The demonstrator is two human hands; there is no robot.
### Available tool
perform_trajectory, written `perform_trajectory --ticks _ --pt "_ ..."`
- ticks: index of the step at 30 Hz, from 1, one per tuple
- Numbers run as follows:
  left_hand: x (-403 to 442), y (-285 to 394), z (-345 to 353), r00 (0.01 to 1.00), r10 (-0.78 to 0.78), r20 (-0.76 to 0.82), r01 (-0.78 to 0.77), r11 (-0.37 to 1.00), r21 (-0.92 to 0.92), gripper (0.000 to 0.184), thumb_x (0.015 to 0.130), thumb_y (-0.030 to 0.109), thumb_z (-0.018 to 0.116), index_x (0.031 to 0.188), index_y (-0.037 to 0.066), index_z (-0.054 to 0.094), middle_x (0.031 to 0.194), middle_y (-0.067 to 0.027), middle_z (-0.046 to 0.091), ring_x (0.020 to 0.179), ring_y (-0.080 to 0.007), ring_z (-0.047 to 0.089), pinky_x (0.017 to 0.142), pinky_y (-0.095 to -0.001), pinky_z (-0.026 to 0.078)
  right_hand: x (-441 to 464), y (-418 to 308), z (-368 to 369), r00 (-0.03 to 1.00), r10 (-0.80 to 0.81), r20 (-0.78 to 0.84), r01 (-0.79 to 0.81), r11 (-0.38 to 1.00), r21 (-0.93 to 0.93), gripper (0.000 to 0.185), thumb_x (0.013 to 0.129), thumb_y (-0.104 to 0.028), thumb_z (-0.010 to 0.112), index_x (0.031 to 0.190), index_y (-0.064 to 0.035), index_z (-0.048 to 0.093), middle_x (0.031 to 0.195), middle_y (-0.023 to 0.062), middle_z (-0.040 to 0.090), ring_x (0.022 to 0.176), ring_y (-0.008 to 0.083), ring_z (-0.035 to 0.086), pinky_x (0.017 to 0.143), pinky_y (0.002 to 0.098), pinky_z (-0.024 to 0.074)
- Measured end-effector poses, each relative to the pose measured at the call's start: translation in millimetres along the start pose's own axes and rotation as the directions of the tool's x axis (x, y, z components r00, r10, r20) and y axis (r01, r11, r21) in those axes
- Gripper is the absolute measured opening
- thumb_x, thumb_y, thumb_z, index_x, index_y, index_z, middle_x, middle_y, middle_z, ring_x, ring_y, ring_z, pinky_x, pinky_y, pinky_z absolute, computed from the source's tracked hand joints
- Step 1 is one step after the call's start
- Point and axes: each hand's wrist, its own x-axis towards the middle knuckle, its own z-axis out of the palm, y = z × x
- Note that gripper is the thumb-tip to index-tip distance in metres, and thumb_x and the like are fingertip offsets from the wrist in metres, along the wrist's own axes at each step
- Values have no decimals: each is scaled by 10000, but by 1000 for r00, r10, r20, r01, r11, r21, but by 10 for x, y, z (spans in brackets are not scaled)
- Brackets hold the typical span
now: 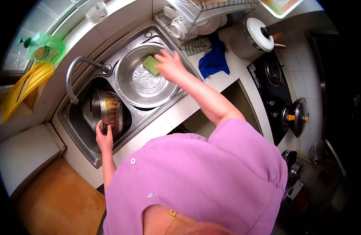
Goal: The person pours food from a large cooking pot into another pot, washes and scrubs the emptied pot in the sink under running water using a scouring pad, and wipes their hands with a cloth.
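My left hand (105, 138) is closed on the small dark handle of a metal pot (112, 111). The pot stands tilted on its side in the left sink basin (79, 117), its scorched, brown-stained bottom showing. Over the right basin, my right hand (170, 65) has its fingers spread at the edge of a green sponge (150, 65). Whether the fingertips press on the sponge is hard to make out. The sponge lies inside a wide metal bowl (127, 98) with suds or water drops in its bottom.
A curved faucet (72, 78) arches over the left basin. Green soap bottle (45, 49) and yellow rack (26, 90) stand by the window. Right of the sink are a dish rack (184, 11) with crockery, a blue cloth (214, 58), a lidded pot (257, 35) and a black stove (272, 94).
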Motion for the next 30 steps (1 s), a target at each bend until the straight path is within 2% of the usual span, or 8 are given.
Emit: perform_trajectory --ticks 2,9,11,13,17,18,23,30 --pt "4 -38 47 999 -21 29 23 997 -78 408 829 148 645 1189 22 502 963 -103 613 883 -174 588 812 -283 452 -340 426 373 852 465 -241 -214 729 650 499 699 -454 674 1125 -201 612 1373 245 328 1284 463 251 976 622 259" --pt "-22 -100 36 995 1 96 11 992 -123 461 822 154 647 1230 32 470 1054 -120 596 965 -204 577 865 -302 435 -1067 1200 880 598 800 39 -789 579 206 530 838 -357 548 1326 -194 423 1444 197 235 1298 405 248 1000 556 270" --pt "-31 158 -39 991 -8 131 13 999 -39 514 797 164 663 1243 16 455 1131 -156 571 1050 -248 557 921 -322 416 -1103 1673 990 463 884 68 -586 248 771 374 870 -243 478 1191 -57 526 1222 227 500 1125 374 466 938 458 369" --pt "-54 152 -62 988 99 120 -102 995 16 548 786 184 661 1260 25 439 1177 -172 524 1096 -286 519 931 -343 408 -1078 1933 822 517 856 -5 -837 507 207 252 869 -163 432 913 18 601 959 225 617 869 387 588 731 431 473" --pt "-48 39 -123 963 213 167 -231 968 94 643 763 229 652 1302 21 371 1271 -201 430 1178 -343 432 981 -370 364 -1236 2371 453 273 912 -307 -660 410 630 481 927 -378 381 934 47 605 944 245 627 808 364 625 701 441 483" --pt "-50 -27 -108 960 231 156 -246 966 83 652 759 238 657 1301 15 370 1290 -194 417 1186 -347 422 989 -380 355 -1100 1778 -289 81 987 137 -305 -106 946 509 916 -429 399 968 35 601 911 164 645 754 304 640 674 385 507" --pt "-114 545 -184 769 633 85 -634 773 -25 591 791 261 654 1293 66 410 1312 -179 408 1189 -342 413 984 -405 355 -1561 736 -1060 579 806 122 296 -347 890 431 948 -478 341 962 -82 510 974 28 575 940 172 554 850 317 424" --pt "-273 1712 556 473 683 557 250 502 -828 850 820 489 592 1436 82 170 1411 -142 280 1310 -230 259 1067 -344 214 -1612 -1352 -1133 804 461 374 136 -757 639 395 903 -419 445 1103 -91 538 1092 96 581 999 232 568 873 359 462"
